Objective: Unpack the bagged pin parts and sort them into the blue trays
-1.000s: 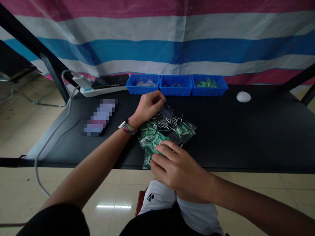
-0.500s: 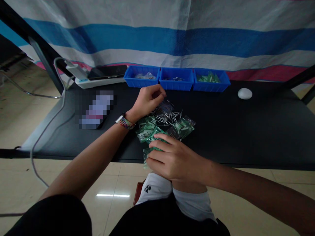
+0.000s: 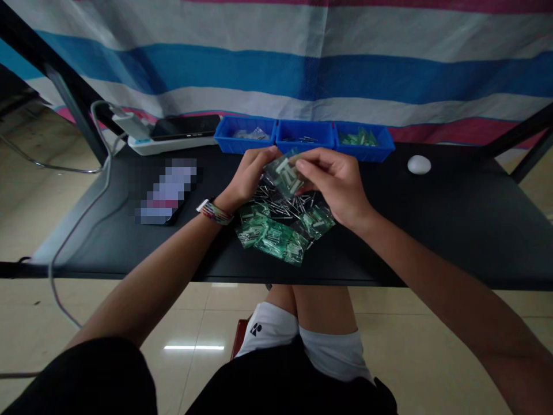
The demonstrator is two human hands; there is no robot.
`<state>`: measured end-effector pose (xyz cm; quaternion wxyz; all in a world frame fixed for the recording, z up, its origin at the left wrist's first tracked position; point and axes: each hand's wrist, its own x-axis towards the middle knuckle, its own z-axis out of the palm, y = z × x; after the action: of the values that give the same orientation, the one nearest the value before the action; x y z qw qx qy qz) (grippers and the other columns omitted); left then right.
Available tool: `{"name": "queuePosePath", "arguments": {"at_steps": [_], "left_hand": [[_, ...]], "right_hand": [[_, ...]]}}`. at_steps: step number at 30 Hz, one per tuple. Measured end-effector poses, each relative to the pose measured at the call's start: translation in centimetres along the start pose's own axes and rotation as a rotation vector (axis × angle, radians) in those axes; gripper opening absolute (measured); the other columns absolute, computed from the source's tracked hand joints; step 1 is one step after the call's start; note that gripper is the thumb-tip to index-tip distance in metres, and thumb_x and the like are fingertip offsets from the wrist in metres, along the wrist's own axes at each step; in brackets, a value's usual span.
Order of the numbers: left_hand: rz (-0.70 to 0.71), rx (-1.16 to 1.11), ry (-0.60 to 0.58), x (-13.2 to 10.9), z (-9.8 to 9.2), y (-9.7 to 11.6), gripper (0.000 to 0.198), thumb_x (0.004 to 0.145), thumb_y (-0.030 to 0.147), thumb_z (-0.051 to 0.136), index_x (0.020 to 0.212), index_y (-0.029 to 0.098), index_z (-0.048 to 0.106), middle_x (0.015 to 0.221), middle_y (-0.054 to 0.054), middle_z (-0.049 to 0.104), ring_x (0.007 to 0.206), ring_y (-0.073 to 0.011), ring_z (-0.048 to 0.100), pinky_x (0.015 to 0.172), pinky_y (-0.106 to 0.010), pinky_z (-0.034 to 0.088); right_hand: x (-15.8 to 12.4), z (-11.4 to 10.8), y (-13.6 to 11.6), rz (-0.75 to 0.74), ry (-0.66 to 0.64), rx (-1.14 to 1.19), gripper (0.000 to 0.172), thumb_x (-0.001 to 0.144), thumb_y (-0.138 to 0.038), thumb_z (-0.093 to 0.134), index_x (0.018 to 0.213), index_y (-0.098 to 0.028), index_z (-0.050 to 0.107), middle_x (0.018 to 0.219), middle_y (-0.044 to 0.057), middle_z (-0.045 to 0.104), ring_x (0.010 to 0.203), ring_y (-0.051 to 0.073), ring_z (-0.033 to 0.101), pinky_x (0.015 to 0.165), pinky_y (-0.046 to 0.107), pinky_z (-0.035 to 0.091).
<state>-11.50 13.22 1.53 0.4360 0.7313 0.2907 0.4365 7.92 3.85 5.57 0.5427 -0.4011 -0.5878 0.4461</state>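
Note:
A small clear plastic bag [image 3: 285, 176] with pale, short plug-like pieces is held up between my hands. My right hand [image 3: 339, 181] pinches its right side between thumb and fingers. My left hand [image 3: 250, 176] is closed at the bag's left edge, its fingertips partly hidden. Beneath lies a loose pile of thin silver pins [image 3: 283, 204] that look like rivets. Several green-tinted bags [image 3: 276, 239] of similar pale pieces lie in front of the pile, and another green bag [image 3: 317, 220] rests to its right.
Three blue bins line the back: the left bin [image 3: 244, 145] holds clear bags, the middle bin [image 3: 305, 148] metal pins, the right bin [image 3: 365, 151] green bags. A phone [image 3: 168, 193], a white power strip [image 3: 173, 145] with a dark device, and a white mouse [image 3: 419, 165] share the black table.
My right hand has moved up and away from the green bags at the table's front edge and now holds a bag by my left hand. The left hand has stayed nearly in place.

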Motion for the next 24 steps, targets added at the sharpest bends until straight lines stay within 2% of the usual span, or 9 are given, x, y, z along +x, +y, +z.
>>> {"name": "queuePosePath", "arguments": {"at_steps": [3,5,9,12,16,20,24], "left_hand": [[-0.057,-0.091,-0.046,0.0,0.2,0.4,0.06,0.105,0.068,0.047,0.078,0.018,0.065,0.071,-0.004,0.067,0.065,-0.0154,0.066,0.064,-0.028,0.055],[-0.06,-0.087,-0.092,-0.2,0.4,0.9,0.058,0.099,0.071,0.058,0.079,0.018,0.066,0.073,-0.005,0.069,0.066,-0.0165,0.068,0.065,-0.029,0.056],[-0.06,-0.051,-0.125,-0.4,0.9,1.5,0.046,0.085,0.06,0.084,0.083,0.018,0.066,0.072,-0.002,0.068,0.064,-0.0153,0.066,0.059,-0.027,0.051],[-0.069,-0.047,-0.12,-0.4,1.0,1.2,0.042,0.082,0.053,0.089,0.085,0.018,0.066,0.073,-0.002,0.068,0.061,-0.0138,0.063,0.055,-0.025,0.048],[-0.061,-0.04,-0.107,-0.2,1.0,1.0,0.039,0.082,0.05,0.089,0.084,0.018,0.066,0.07,-0.001,0.068,0.061,-0.014,0.064,0.057,-0.025,0.05],[-0.061,-0.055,-0.11,-0.1,1.0,1.2,0.038,0.082,0.049,0.089,0.084,0.018,0.066,0.07,-0.001,0.069,0.061,-0.0143,0.065,0.058,-0.025,0.051],[-0.078,-0.115,-0.122,-0.3,1.4,1.6,0.039,0.08,0.046,0.092,0.092,0.019,0.067,0.081,-0.004,0.074,0.069,-0.0161,0.07,0.062,-0.026,0.056]], "right_hand": [[2.0,-1.5,2.2,0.065,0.097,0.083,0.033,0.086,-0.052,0.083,0.095,-0.021,0.073,0.096,0.004,0.071,0.09,0.02,0.071,0.076,0.035,0.066],[2.4,-2.0,3.5,0.096,0.126,0.12,0.036,0.082,-0.052,0.086,0.094,-0.022,0.072,0.096,0.003,0.071,0.092,0.02,0.071,0.079,0.036,0.067],[1.7,-2.0,5.0,0.151,0.128,0.201,0.034,0.08,-0.048,0.087,0.093,-0.021,0.072,0.093,0.002,0.071,0.089,0.018,0.071,0.083,0.039,0.069],[1.2,-1.7,5.2,0.176,0.069,0.218,0.034,0.079,-0.046,0.088,0.096,-0.022,0.071,0.096,0.002,0.073,0.092,0.019,0.073,0.089,0.04,0.068],[1.2,-1.7,4.8,0.191,-0.014,0.186,0.044,0.07,-0.043,0.095,0.099,-0.021,0.069,0.097,0.003,0.075,0.09,0.02,0.075,0.092,0.044,0.068],[1.3,-1.6,4.7,0.202,-0.002,0.18,0.046,0.066,-0.044,0.097,0.093,-0.021,0.068,0.09,0.002,0.076,0.082,0.02,0.076,0.088,0.045,0.069],[1.2,-1.7,4.6,0.2,0.02,0.216,0.046,0.067,-0.045,0.097,0.092,-0.02,0.069,0.088,0.002,0.077,0.076,0.018,0.076,0.084,0.042,0.07]]}}
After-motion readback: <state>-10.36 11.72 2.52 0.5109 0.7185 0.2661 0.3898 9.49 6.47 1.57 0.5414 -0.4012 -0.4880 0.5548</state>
